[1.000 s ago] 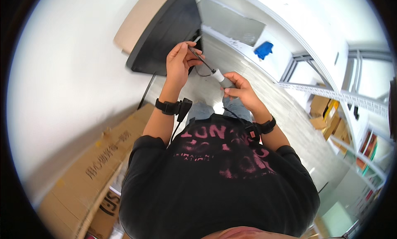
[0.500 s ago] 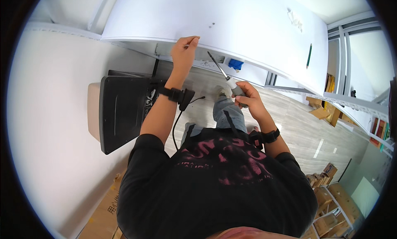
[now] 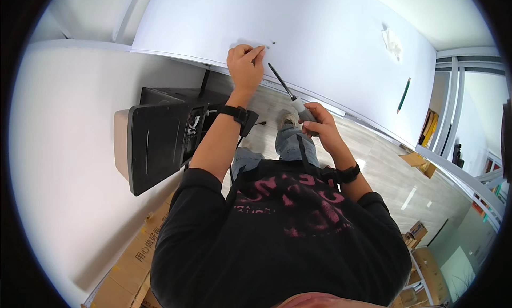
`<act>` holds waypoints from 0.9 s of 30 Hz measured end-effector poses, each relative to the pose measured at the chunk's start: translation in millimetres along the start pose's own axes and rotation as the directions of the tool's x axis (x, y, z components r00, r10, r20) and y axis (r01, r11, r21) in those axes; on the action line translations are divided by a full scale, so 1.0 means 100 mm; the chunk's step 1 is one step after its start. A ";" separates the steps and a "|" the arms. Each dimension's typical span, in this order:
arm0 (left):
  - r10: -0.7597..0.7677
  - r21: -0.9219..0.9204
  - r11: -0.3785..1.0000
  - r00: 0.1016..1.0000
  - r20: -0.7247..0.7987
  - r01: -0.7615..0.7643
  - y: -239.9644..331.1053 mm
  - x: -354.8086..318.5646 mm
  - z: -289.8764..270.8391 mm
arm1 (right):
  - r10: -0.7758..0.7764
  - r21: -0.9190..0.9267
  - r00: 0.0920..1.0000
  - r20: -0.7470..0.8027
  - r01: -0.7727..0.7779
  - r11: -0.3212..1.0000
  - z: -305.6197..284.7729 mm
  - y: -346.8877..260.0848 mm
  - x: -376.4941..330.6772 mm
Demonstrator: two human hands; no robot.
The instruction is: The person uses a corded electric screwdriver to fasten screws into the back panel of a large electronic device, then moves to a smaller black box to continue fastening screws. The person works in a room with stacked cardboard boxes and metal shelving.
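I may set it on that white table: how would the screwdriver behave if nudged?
The screwdriver in the right hand looks stiff, with a thin straight shaft. Its rounded handle would probably roll on the smooth table. It seems light, held easily in one hand.

White bench [image 3: 330,36]; green pencil [image 3: 404,95]; grey-handled, black-shafted screwdriver [image 3: 292,97]; black wristbands; black shirt [image 3: 282,238] with pink print; black, grey-edged computer case [image 3: 154,143].

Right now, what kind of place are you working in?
Probably an office or workshop: a white desk with a pencil, an opened computer case on the floor, cardboard boxes.
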State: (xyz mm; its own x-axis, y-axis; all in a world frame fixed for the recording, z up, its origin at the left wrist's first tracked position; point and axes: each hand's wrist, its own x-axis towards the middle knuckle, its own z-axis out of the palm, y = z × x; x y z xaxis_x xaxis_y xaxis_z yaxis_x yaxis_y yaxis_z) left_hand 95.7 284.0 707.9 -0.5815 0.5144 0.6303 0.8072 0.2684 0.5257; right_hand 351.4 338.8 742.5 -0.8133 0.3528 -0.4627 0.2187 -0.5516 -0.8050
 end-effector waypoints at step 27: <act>-0.774 -0.721 0.174 0.546 0.321 0.671 -0.76 -2.47 -3.37 | 0.409 -0.432 0.757 0.510 -0.186 0.882 2.47 1.03 0.41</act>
State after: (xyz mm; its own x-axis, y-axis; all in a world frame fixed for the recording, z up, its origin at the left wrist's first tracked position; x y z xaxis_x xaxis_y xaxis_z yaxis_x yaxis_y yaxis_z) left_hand 144.2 -138.1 704.4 -0.9095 0.3350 -0.2461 -0.3227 -0.1959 0.9260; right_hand 207.6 109.4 732.5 -0.8007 -0.3440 -0.4904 0.5775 -0.2258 -0.7845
